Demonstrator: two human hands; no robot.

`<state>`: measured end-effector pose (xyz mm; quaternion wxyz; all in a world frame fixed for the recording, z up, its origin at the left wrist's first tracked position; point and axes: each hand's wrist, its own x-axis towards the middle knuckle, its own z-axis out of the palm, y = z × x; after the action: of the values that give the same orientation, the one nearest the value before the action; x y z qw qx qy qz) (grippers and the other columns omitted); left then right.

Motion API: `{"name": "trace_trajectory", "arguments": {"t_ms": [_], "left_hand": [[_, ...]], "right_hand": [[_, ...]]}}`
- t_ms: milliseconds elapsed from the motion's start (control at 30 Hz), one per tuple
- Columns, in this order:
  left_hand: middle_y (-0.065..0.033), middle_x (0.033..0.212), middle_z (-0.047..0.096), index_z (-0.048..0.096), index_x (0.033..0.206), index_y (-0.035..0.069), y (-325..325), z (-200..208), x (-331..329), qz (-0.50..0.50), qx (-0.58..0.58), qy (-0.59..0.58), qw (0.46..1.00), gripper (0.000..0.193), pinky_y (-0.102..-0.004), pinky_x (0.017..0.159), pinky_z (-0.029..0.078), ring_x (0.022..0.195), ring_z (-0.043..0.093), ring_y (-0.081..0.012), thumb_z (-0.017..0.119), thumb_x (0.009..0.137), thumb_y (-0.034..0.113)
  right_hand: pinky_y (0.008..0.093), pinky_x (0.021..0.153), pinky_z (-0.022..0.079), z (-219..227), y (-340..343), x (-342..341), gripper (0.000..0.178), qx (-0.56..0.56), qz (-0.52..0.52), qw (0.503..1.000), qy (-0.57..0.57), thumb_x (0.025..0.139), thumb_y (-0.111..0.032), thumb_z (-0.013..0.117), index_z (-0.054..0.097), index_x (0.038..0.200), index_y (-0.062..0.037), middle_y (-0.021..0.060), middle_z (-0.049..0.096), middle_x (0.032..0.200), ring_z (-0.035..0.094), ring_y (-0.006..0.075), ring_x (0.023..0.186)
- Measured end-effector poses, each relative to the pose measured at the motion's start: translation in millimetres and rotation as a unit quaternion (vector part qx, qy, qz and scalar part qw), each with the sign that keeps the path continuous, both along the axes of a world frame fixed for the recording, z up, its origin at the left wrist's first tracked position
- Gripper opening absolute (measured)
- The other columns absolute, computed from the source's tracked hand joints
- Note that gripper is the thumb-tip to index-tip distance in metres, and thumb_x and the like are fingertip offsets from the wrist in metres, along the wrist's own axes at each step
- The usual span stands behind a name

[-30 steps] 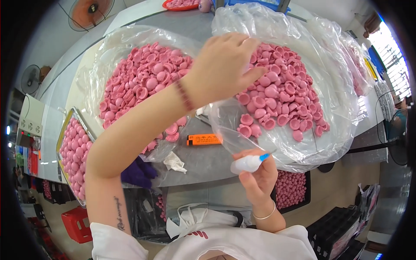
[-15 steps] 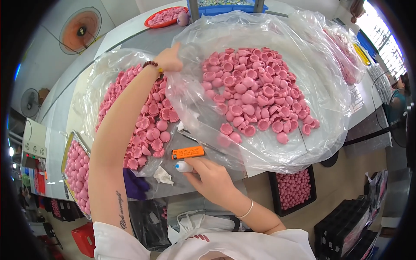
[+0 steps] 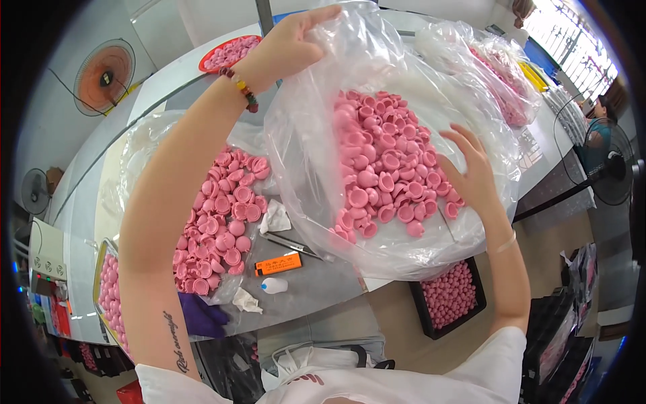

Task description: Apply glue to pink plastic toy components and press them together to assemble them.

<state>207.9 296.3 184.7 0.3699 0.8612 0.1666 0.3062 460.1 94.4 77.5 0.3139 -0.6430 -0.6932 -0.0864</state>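
A: Where is the clear plastic bag now?

B: It sits on the grey table, right of centre, full of small pink caps. The left hand grips the upper edge of the bag, fingers closed on the plastic. The right hand lies flat against the right side of the bag, fingers spread, not closed on anything.

A: What is different from half a second ago?

B: Then the right hand was low on the table, holding a small white bottle beside the orange lighter. Now the bottle lies alone on the table, just below the lighter. The left hand was at the bag's left edge; now it is raised higher, at the top.

A: And around it?

B: To the left, a second open bag holds more pink caps. A red tray stands at the far edge. A black tray of pink pieces is on the floor below. A fan hangs on the wall, and another fan stands to the right.
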Motion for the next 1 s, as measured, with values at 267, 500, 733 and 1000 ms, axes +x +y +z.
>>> {"name": "trace_trajectory", "arguments": {"t_ms": [267, 500, 733, 1000], "left_hand": [[-0.0013, 0.116, 0.054, 0.038, 0.131, 0.004, 29.8, 7.4, -20.5, 0.083, 0.036, 0.034, 0.995, 0.068, -0.0163, 0.055, 0.039, 0.066, 0.047, -0.0030, 0.044, 0.064, -0.004], [-0.0049, 0.127, 0.047, 0.037, 0.131, 0.000, 59.4, -9.3, -63.3, 0.183, 0.038, 0.054, 0.981, 0.073, -0.0174, 0.085, 0.037, 0.101, 0.050, -0.0088, 0.038, 0.059, -0.011], [-0.0121, 0.130, 0.045, 0.036, 0.131, 0.001, 143.8, -23.3, -45.3, 0.193, 0.119, 0.078, 0.971, 0.074, -0.0236, 0.098, 0.027, 0.121, 0.041, -0.0193, 0.038, 0.058, -0.011], [-0.0192, 0.129, 0.041, 0.039, 0.130, 0.008, 173.8, -23.3, 11.3, 0.253, 0.239, 0.223, 0.911, 0.069, -0.0327, 0.097, 0.034, 0.117, 0.043, -0.0297, 0.044, 0.063, -0.009]], "right_hand": [[0.0375, 0.097, 0.034, -37.7, 159.2, 40.0, 0.051, -0.085, 0.031, 0.996, 0.015, 0.079, -0.032, 0.057, 0.047, 0.124, -0.0115, 0.0173, 0.042, 0.128, 0.044, 0.0300, 0.115], [0.0444, 0.094, 0.036, -39.7, 214.4, 1.4, 0.064, -0.204, 0.104, 0.973, 0.040, 0.076, -0.039, 0.061, 0.038, 0.131, -0.0183, 0.0182, 0.037, 0.129, 0.035, 0.0337, 0.119], [0.0614, 0.092, 0.030, -25.2, 278.2, 35.6, 0.077, -0.020, -0.097, 0.984, -0.151, 0.063, -0.037, 0.072, 0.036, 0.130, -0.0298, 0.0154, 0.023, 0.135, 0.023, 0.0367, 0.125], [0.0642, 0.092, 0.028, -32.0, 301.1, 120.3, 0.043, -0.252, -0.065, 0.955, -0.144, 0.068, -0.037, 0.064, 0.056, 0.106, -0.0182, 0.0075, 0.041, 0.128, 0.026, 0.0322, 0.126]]}}
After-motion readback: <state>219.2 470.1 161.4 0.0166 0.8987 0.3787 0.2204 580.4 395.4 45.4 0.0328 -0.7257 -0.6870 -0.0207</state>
